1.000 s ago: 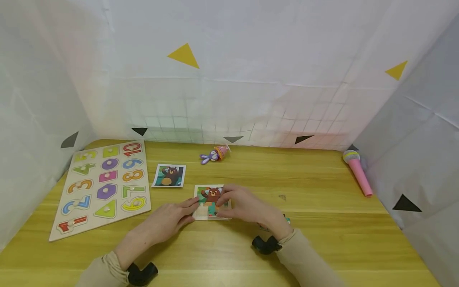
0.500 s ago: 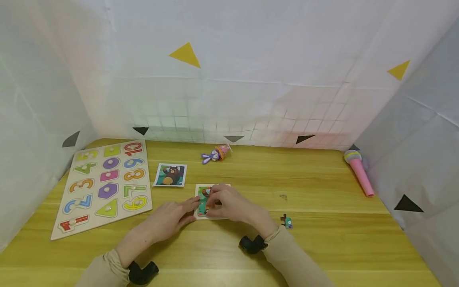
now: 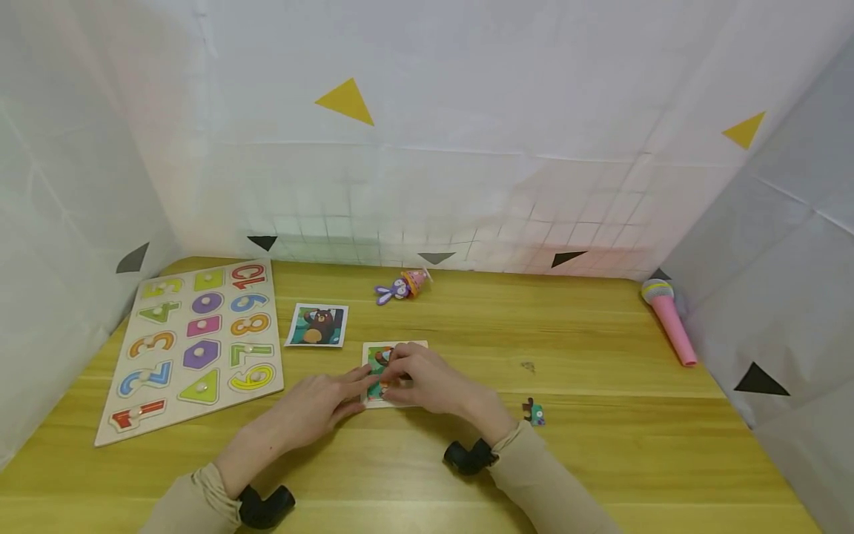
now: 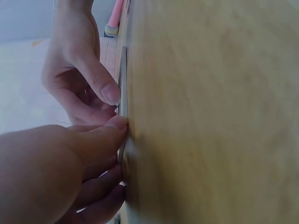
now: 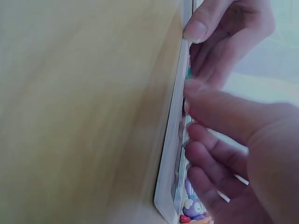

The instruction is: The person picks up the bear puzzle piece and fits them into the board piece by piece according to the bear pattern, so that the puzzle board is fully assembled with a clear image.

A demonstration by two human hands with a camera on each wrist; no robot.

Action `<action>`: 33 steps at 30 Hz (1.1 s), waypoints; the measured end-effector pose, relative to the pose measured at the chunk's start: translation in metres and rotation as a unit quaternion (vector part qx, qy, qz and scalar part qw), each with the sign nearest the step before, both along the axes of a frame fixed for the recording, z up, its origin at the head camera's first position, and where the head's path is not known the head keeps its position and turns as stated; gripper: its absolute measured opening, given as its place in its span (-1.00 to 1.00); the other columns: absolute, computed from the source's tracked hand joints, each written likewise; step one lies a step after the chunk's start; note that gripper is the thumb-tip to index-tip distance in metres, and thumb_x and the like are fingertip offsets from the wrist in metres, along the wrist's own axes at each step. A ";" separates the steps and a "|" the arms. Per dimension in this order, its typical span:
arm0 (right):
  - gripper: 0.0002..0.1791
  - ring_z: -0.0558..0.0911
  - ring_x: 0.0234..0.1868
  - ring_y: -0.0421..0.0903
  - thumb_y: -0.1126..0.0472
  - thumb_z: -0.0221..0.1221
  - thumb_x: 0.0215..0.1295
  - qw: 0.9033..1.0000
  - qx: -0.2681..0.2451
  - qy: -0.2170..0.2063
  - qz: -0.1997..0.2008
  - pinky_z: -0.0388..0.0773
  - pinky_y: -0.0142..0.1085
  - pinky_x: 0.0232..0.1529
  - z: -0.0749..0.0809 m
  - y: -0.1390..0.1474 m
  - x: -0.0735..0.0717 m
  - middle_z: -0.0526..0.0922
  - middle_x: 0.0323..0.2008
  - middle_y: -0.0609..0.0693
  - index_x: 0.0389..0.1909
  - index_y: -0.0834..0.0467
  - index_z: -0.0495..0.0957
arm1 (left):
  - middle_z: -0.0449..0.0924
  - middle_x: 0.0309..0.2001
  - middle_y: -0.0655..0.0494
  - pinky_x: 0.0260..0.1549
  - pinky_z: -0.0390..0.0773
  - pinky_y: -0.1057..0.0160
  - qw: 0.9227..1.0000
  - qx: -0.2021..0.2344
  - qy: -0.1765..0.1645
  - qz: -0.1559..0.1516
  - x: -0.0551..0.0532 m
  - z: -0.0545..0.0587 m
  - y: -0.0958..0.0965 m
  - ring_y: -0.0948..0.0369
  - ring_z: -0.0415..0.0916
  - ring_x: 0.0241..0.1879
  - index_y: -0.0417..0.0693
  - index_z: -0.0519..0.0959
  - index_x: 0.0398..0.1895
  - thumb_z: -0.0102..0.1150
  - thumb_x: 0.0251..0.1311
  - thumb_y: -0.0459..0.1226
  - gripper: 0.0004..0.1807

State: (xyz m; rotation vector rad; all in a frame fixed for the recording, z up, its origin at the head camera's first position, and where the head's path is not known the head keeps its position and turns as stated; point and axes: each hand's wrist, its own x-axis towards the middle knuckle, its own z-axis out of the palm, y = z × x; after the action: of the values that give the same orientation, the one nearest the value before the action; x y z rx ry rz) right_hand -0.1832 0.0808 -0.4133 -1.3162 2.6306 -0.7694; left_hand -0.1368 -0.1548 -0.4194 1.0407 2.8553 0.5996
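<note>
A small jigsaw board [image 3: 375, 405] with a pale rim and a bear picture lies in front of me. My left hand [image 3: 320, 400] rests on its left side, fingers extended, thumb at the front edge. Over the picture, my right hand [image 3: 434, 380] has thumb and fingers bent down onto a puzzle piece at the lower left, mostly hidden by the fingertips. In the right wrist view, the right thumb [image 5: 219, 105] meets the board's edge [image 5: 169, 158] close to the left thumb [image 5: 198, 29]. One loose puzzle piece [image 3: 534, 412], teal and brown, lies on the table to the right.
Behind the board lies a bear picture card [image 3: 317, 325]. A wooden number-and-shape board [image 3: 190, 348] takes up the left side. A purple rabbit toy [image 3: 400, 287] lies at the back, and a pink toy microphone [image 3: 669, 322] at the far right.
My right hand has shifted left over the board, uncovering the loose piece. The pale gap at the board's lower left now shows green and orange. My left hand stays in place.
</note>
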 end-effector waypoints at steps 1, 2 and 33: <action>-0.83 0.48 -0.26 -0.07 0.13 0.33 0.32 1.000 -0.002 -0.001 -0.001 0.36 -0.43 -0.26 0.000 0.000 0.000 0.55 -0.29 -0.03 -0.16 0.11 0.75 | 0.47 0.34 -0.08 -0.38 0.60 0.26 1.000 -0.006 0.004 -0.004 0.000 0.000 0.000 0.44 0.38 -0.61 0.03 0.46 0.40 0.15 0.42 -0.18 -0.51; -0.83 0.49 -0.27 -0.08 0.13 0.32 0.32 1.000 -0.004 -0.003 -0.003 0.36 -0.43 -0.26 -0.001 0.000 0.000 0.55 -0.29 -0.03 -0.16 0.11 0.75 | 0.43 0.37 -0.07 -0.36 0.63 0.23 1.000 -0.013 0.007 -0.007 0.000 0.001 0.001 0.43 0.39 -0.61 0.05 0.48 0.38 0.14 0.43 -0.18 -0.53; -0.90 0.58 -0.28 -0.08 0.22 0.35 0.28 0.997 -0.026 -0.044 -0.059 0.50 -0.39 -0.28 -0.002 0.009 -0.002 0.62 -0.23 -0.04 -0.22 0.11 0.72 | 0.46 0.36 -0.04 -0.08 0.69 0.05 0.991 -0.101 0.082 -0.035 0.008 0.002 0.014 -0.03 0.53 0.23 -0.08 0.51 0.34 0.15 0.40 -0.29 -0.55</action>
State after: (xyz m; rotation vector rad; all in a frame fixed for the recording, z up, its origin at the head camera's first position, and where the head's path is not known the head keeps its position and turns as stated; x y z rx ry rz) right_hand -0.1851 0.0895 -0.4151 -1.1186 2.6560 -0.8951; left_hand -0.1283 -0.1404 -0.4173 1.1996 2.9227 0.2223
